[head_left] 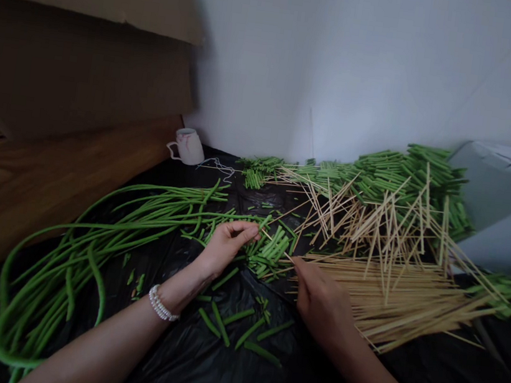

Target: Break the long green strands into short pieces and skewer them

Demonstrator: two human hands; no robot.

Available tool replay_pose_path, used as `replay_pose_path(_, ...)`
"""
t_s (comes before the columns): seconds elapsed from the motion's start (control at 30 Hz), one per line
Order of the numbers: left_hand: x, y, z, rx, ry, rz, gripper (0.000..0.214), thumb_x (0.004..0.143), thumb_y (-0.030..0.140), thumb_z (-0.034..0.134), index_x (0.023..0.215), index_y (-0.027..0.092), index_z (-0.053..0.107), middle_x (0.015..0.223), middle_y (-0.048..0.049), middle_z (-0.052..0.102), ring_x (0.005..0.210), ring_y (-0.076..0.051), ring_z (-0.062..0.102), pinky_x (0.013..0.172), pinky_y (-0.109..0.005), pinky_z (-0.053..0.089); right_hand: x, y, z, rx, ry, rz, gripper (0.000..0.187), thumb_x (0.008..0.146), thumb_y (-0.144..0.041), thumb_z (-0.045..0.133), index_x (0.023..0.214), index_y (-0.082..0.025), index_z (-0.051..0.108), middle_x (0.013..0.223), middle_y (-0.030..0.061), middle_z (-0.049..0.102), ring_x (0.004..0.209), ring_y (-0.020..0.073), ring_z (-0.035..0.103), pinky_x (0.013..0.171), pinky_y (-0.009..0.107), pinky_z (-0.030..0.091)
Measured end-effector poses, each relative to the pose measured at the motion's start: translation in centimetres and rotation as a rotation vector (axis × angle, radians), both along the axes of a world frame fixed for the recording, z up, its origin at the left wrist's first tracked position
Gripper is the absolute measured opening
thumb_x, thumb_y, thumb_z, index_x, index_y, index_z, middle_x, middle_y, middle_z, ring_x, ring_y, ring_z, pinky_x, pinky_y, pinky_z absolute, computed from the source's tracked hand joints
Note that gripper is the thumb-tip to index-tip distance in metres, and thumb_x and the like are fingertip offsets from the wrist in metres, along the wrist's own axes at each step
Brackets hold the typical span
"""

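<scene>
Between the thumb and fingers of my left hand [228, 244] is a short cut piece of green long bean [264, 221]. My right hand [323, 296] is closed around a thin bamboo skewer [288, 257], whose far end reaches the bean piece at my left fingertips. Whether the tip has gone into the bean cannot be made out. Under and between both hands lies a heap of cut bean pieces [272, 251]. Several loose pieces [239, 316] are scattered nearer to me. Beside my right hand is a pile of bamboo skewers [410, 303].
Whole long beans [3, 303] curl along the left. At the back right, cut beans threaded on skewers [386, 177] are stacked beside a white box [509, 193]. A white mug [190, 147] stands near the wall, by a cardboard box [88, 63]. Black plastic sheeting [193, 378] covers the surface.
</scene>
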State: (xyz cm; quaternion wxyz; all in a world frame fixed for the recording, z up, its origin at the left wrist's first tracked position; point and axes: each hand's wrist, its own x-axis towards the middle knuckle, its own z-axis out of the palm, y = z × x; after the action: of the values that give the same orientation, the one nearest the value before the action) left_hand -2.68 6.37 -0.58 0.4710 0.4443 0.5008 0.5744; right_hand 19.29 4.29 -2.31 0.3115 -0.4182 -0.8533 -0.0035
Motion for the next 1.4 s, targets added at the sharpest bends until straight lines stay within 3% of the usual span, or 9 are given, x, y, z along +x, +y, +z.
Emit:
replay_pose_path(0.17, 0.05, -0.14, 0.83, 0.031, 0.089, 0.015, 0.025, 0.068, 0.037, 0.078, 0.078, 0.015, 0.076, 0.073, -0.0035, 0.071, 0.072, -0.016, 0.062, 0.076, -0.029, 0.048, -0.02, -0.07, -0.09, 0.018, -0.005, -0.002, 0.035, 0.088, -0.01, 0.041, 0.116, -0.014, 0.062, 0.104, 0.011, 0.072, 0.087, 0.0205, 0.069, 0.079, 0.032, 0.055)
replay_pose_path(0.37, 0.03, -0.1, 0.37, -0.037, 0.03, -0.022, 0.023, 0.066, 0.036, 0.08, 0.078, 0.017, 0.076, 0.073, -0.0023, 0.072, 0.069, -0.014, 0.062, 0.075, -0.028, 0.048, -0.07, -0.15, -0.05, 0.002, 0.007, 0.006, 0.035, 0.088, -0.009, 0.04, 0.115, -0.014, 0.061, 0.104, 0.011, 0.072, 0.089, 0.0203, 0.069, 0.083, 0.032, 0.054)
replay_pose_path(0.57, 0.18, -0.14, 0.26, -0.119, -0.207, -0.072, 0.023, 0.066, 0.032, 0.081, 0.081, 0.017, 0.074, 0.075, -0.0013, 0.071, 0.069, -0.01, 0.061, 0.071, -0.023, 0.046, -0.17, -0.13, -0.13, 0.016, 0.03, 0.02, 0.033, 0.09, -0.01, 0.04, 0.116, -0.015, 0.061, 0.105, 0.0101, 0.072, 0.089, 0.0198, 0.069, 0.081, 0.031, 0.054)
replay_pose_path(0.73, 0.19, -0.17, 0.68, -0.17, -0.321, -0.097, 0.02, 0.062, 0.028, 0.084, 0.073, 0.015, 0.073, 0.071, -0.0006, 0.067, 0.068, -0.008, 0.058, 0.067, -0.021, 0.044, -0.29, -0.31, 0.06, -0.007, 0.043, 0.023, 0.033, 0.091, -0.01, 0.039, 0.115, -0.015, 0.061, 0.104, 0.01, 0.072, 0.09, 0.0201, 0.068, 0.082, 0.032, 0.054)
replay_pose_path(1.07, 0.2, -0.3, 0.96, -0.144, -0.203, -0.1, 0.021, 0.06, 0.03, 0.084, 0.067, 0.015, 0.072, 0.065, -0.0008, 0.066, 0.061, -0.009, 0.054, 0.064, -0.023, 0.042, -0.3, -0.35, -0.07, -0.043, 0.091, 0.069, 0.035, 0.089, -0.008, 0.039, 0.117, -0.016, 0.059, 0.103, 0.0099, 0.071, 0.091, 0.0197, 0.068, 0.082, 0.032, 0.055)
replay_pose_path(1.4, 0.98, -0.69, 0.05, -0.105, -0.112, -0.142, 0.02, 0.063, 0.032, 0.082, 0.069, 0.015, 0.073, 0.064, -0.0003, 0.065, 0.056, -0.008, 0.05, 0.061, -0.023, 0.041, -0.53, -0.55, 0.27, -0.042, 0.082, 0.064, 0.035, 0.09, -0.008, 0.038, 0.116, -0.016, 0.06, 0.102, 0.0094, 0.072, 0.09, 0.0194, 0.068, 0.082, 0.032, 0.054)
